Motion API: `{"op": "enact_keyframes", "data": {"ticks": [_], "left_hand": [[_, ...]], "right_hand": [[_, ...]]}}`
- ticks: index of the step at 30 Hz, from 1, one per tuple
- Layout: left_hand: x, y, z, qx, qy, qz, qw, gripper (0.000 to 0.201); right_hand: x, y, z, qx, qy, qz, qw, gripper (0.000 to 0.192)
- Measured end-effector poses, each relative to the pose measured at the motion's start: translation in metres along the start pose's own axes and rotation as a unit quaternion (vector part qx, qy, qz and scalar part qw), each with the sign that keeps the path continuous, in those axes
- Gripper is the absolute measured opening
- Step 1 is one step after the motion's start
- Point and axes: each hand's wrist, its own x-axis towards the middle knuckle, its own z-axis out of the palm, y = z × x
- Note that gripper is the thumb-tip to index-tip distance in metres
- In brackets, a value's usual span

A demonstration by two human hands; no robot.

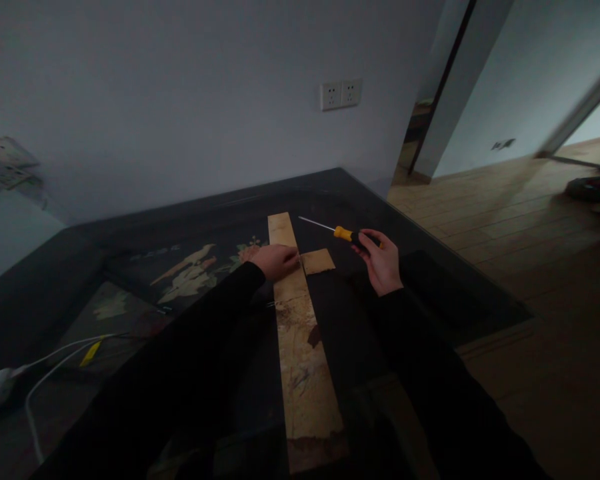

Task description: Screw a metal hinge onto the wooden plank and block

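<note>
While the long pale wooden plank (300, 327) lies lengthwise across the dark glass-topped table (430, 280), it is pressed down by the left hand (279, 261), fingers flat and close together. A yellow-and-black-handled screwdriver (341, 233) is gripped in the curled fingers of the right hand (381, 261), its shaft pointed away to the left. A small square wooden offcut (318, 261) is seen just beside the plank, between the hands.

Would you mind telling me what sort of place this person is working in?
Probably a room in a home: a dark glass-topped table with a painted bird design stands against a plain wall with a double wall socket, and wood flooring runs toward a doorway.
</note>
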Motion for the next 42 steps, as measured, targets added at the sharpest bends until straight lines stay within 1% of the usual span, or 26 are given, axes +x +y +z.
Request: {"op": "enact_keyframes", "data": {"ticks": [5, 12, 14, 18, 23, 27, 29, 35, 42], "left_hand": [[-0.009, -0.008, 0.004, -0.018, 0.013, -0.015, 1.0, 0.032], [-0.023, -0.012, 0.006, -0.03, 0.029, -0.009, 0.999, 0.029], [-0.03, -0.012, 0.004, -0.015, 0.032, -0.006, 0.999, 0.029], [-0.039, -0.01, -0.002, 0.06, 0.039, 0.021, 0.997, 0.03], [-0.035, -0.003, -0.012, 0.104, 0.038, 0.067, 0.992, 0.022], [-0.028, 0.001, -0.014, 0.091, 0.046, 0.101, 0.99, 0.021], [-0.026, 0.001, -0.013, 0.082, 0.046, 0.106, 0.99, 0.021], [-0.024, -0.002, -0.009, 0.096, 0.02, 0.119, 0.988, 0.021], [-0.021, -0.004, -0.005, 0.123, 0.026, 0.107, 0.986, 0.023]], "right_hand": [[-0.001, -0.001, 0.001, 0.004, 0.002, 0.002, 1.0, 0.025], [0.0, 0.001, 0.0, -0.01, 0.0, -0.005, 1.0, 0.026], [0.0, 0.001, 0.0, -0.013, -0.002, -0.008, 1.0, 0.026], [-0.001, 0.001, 0.001, -0.017, -0.006, -0.009, 1.0, 0.027], [-0.002, 0.001, 0.0, -0.02, -0.008, -0.011, 1.0, 0.027], [-0.001, 0.002, -0.001, -0.024, -0.007, -0.01, 1.0, 0.026], [0.0, 0.003, -0.001, -0.027, -0.006, -0.007, 1.0, 0.026], [-0.001, 0.003, 0.0, -0.016, -0.009, -0.002, 1.0, 0.026], [-0.001, 0.001, 0.0, -0.014, -0.001, 0.001, 1.0, 0.026]]}}
